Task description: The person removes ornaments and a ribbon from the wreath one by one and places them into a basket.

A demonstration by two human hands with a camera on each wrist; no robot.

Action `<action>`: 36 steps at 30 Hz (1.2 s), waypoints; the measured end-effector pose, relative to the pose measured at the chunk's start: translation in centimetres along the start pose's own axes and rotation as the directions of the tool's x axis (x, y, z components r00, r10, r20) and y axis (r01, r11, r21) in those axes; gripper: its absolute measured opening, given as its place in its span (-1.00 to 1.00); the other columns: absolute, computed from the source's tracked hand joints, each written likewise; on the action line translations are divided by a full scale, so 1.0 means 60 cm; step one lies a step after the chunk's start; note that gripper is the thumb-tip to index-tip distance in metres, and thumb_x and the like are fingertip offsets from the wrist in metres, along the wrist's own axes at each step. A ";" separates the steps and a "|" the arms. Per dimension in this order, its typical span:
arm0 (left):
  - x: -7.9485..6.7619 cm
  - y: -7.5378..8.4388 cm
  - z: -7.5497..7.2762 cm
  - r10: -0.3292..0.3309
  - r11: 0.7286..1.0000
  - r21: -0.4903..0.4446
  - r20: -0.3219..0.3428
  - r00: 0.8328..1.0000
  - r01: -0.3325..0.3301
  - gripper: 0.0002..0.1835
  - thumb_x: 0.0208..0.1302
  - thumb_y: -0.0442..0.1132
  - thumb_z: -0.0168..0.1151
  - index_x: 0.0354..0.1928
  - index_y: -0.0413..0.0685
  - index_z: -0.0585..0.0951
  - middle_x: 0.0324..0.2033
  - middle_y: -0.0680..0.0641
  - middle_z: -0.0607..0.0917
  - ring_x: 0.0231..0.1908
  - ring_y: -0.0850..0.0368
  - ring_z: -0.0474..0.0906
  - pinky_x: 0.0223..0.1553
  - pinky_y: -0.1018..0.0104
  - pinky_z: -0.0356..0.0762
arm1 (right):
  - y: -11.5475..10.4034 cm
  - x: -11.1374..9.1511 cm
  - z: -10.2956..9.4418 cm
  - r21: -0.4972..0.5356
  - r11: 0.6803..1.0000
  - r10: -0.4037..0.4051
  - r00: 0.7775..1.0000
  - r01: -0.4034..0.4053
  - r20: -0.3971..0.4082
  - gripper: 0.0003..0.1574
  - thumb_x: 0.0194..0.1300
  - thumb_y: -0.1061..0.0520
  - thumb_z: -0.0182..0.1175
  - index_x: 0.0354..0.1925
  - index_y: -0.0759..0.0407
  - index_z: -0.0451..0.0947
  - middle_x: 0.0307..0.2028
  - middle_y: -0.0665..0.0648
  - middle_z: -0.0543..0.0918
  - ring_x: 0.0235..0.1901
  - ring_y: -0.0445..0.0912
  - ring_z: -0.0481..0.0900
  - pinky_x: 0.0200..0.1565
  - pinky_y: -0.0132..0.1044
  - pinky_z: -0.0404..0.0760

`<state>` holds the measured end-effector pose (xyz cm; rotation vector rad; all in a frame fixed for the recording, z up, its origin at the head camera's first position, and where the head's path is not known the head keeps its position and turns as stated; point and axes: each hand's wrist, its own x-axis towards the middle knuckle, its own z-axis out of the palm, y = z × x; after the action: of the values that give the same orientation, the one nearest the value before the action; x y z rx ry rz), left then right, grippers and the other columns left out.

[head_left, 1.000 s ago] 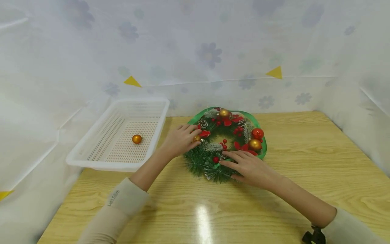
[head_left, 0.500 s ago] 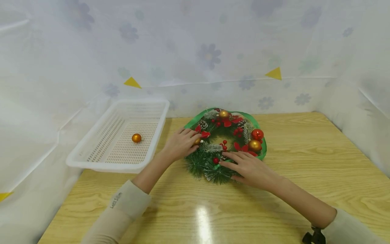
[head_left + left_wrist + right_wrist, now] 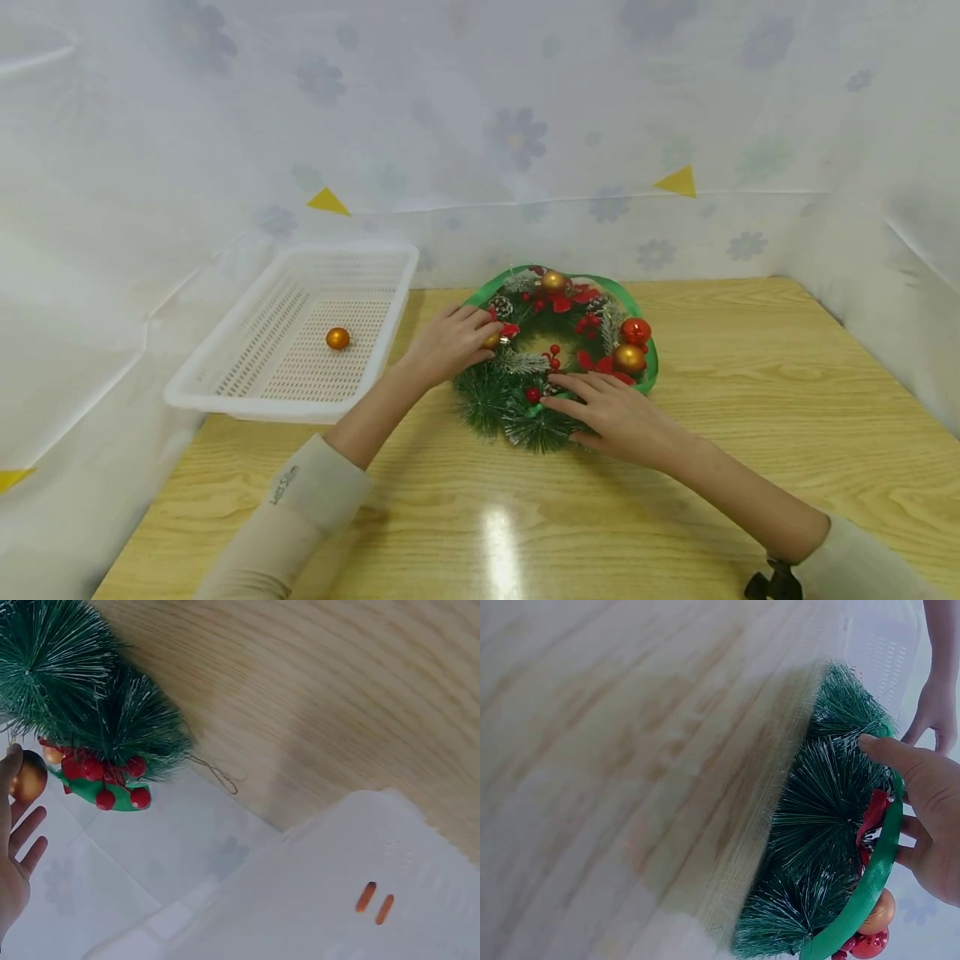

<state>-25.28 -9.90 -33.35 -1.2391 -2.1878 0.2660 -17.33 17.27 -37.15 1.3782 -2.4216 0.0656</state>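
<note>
A Christmas wreath (image 3: 517, 367) lies on the table, with green bristles, a green ribbon, pinecones, red berries and red and gold baubles. My left hand (image 3: 450, 342) is at its left side and pinches a gold bauble (image 3: 30, 778) between thumb and fingers; part of that bauble is hidden by the fingers. My right hand (image 3: 611, 412) grips the wreath's near right edge. In the right wrist view, its thumb lies on the bristles while its fingers go behind the green ribbon (image 3: 866, 892).
To the left stands a white perforated plastic basket (image 3: 386, 337) with one orange-gold bauble (image 3: 337, 338) inside. The wooden table (image 3: 750, 400) extends right and toward the front. A white floral curtain (image 3: 450, 125) hangs behind and at both sides.
My left hand shifts slightly at the wreath's left side, and the gold bauble by its fingers moves a little. The right hand stays in place on the wreath.
</note>
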 end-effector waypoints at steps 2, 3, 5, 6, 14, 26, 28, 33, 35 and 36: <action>0.004 0.001 -0.003 0.005 1.000 -0.002 -0.003 1.000 -0.005 -0.59 0.09 0.00 0.32 -0.05 -0.03 0.59 -0.18 -0.01 0.60 -0.13 0.09 0.50 -0.06 0.27 0.44 | 0.000 0.000 -0.001 0.001 1.000 -0.001 1.000 0.001 -0.001 -0.21 -0.07 -0.01 0.45 0.16 0.08 0.45 0.18 0.26 0.37 0.02 0.15 0.44 -0.05 0.04 0.47; 0.007 0.002 -0.005 0.008 1.000 -0.004 -0.006 1.000 -0.008 -0.60 0.09 0.00 0.32 -0.06 -0.03 0.59 -0.18 -0.01 0.60 -0.12 0.09 0.50 -0.06 0.28 0.44 | 0.000 0.000 -0.001 0.001 1.000 -0.002 1.000 0.002 -0.001 -0.21 -0.07 -0.01 0.45 0.16 0.08 0.45 0.18 0.26 0.37 0.02 0.15 0.44 -0.05 0.04 0.47; 0.011 0.003 -0.009 0.013 1.000 -0.008 -0.015 1.000 -0.013 -0.60 0.10 0.00 0.32 -0.07 -0.03 0.59 -0.18 -0.01 0.60 -0.13 0.09 0.50 -0.06 0.29 0.44 | 0.000 0.000 -0.001 0.004 1.000 -0.004 1.000 0.004 -0.002 -0.21 -0.07 0.00 0.45 0.16 0.08 0.45 0.18 0.27 0.37 0.02 0.16 0.44 -0.06 0.04 0.48; 0.013 0.004 -0.010 0.016 1.000 -0.011 -0.019 1.000 -0.016 -0.61 0.10 0.00 0.32 -0.07 -0.03 0.60 -0.19 -0.01 0.60 -0.13 0.09 0.50 -0.06 0.29 0.44 | 0.000 0.000 -0.001 0.007 1.000 -0.005 1.000 0.005 -0.003 -0.21 -0.07 0.00 0.45 0.16 0.09 0.45 0.18 0.27 0.37 0.02 0.16 0.44 -0.06 0.04 0.48; 0.029 0.008 -0.018 0.030 1.000 -0.005 -0.049 0.998 -0.030 -0.61 0.08 -0.01 0.34 -0.09 -0.03 0.59 -0.18 -0.02 0.59 -0.12 0.09 0.50 -0.02 0.28 0.42 | 0.001 -0.001 -0.001 0.005 1.000 -0.005 1.000 0.005 0.004 -0.21 -0.06 -0.01 0.44 0.17 0.08 0.44 0.18 0.27 0.36 0.02 0.16 0.44 -0.03 0.05 0.46; 0.044 0.014 -0.026 0.033 0.999 0.024 -0.074 0.997 -0.031 -0.58 0.07 0.00 0.35 -0.05 -0.03 0.58 -0.15 -0.02 0.59 -0.09 0.09 0.49 0.00 0.30 0.41 | 0.001 -0.003 0.001 0.005 1.000 0.002 1.000 -0.002 0.000 -0.22 -0.05 -0.02 0.43 0.16 0.08 0.45 0.18 0.25 0.36 0.03 0.16 0.43 -0.02 0.05 0.45; 0.047 0.014 -0.027 0.031 0.999 0.039 -0.079 0.996 -0.028 -0.58 0.07 0.00 0.35 -0.05 -0.02 0.59 -0.16 -0.01 0.60 -0.10 0.10 0.50 -0.03 0.30 0.42 | 0.001 -0.003 0.001 0.007 1.000 0.002 1.000 -0.002 0.001 -0.22 -0.05 -0.02 0.43 0.17 0.08 0.45 0.19 0.25 0.36 0.03 0.16 0.43 -0.02 0.06 0.44; 0.052 0.016 -0.030 0.022 0.998 0.056 -0.090 0.996 -0.017 -0.57 0.09 0.01 0.33 -0.03 -0.01 0.59 -0.15 0.00 0.61 -0.11 0.10 0.51 -0.05 0.29 0.43 | 0.001 -0.003 0.000 0.011 1.000 0.002 1.000 -0.002 0.002 -0.22 -0.05 -0.01 0.43 0.17 0.08 0.44 0.19 0.26 0.36 0.04 0.16 0.43 -0.02 0.06 0.45; 0.054 0.016 -0.031 0.019 0.999 0.051 -0.097 0.995 -0.014 -0.57 0.08 0.01 0.33 -0.03 -0.01 0.60 -0.15 0.00 0.61 -0.11 0.09 0.51 -0.05 0.29 0.43 | 0.001 -0.003 0.000 0.007 1.000 0.003 1.000 -0.003 0.004 -0.22 -0.05 -0.02 0.43 0.17 0.08 0.44 0.19 0.26 0.35 0.04 0.16 0.43 -0.03 0.06 0.45; 0.054 0.016 -0.032 0.018 0.999 0.049 -0.102 0.995 -0.013 -0.58 0.08 0.00 0.33 -0.03 -0.02 0.60 -0.15 -0.01 0.61 -0.11 0.09 0.51 -0.05 0.29 0.44 | 0.001 -0.002 0.000 0.006 1.000 0.003 1.000 -0.003 0.005 -0.22 -0.05 -0.02 0.43 0.17 0.08 0.44 0.19 0.26 0.35 0.04 0.16 0.43 -0.02 0.06 0.45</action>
<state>-24.74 -6.91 -30.93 -1.2172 -2.0732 0.2548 -17.32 17.40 -37.21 1.3784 -2.4297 0.0698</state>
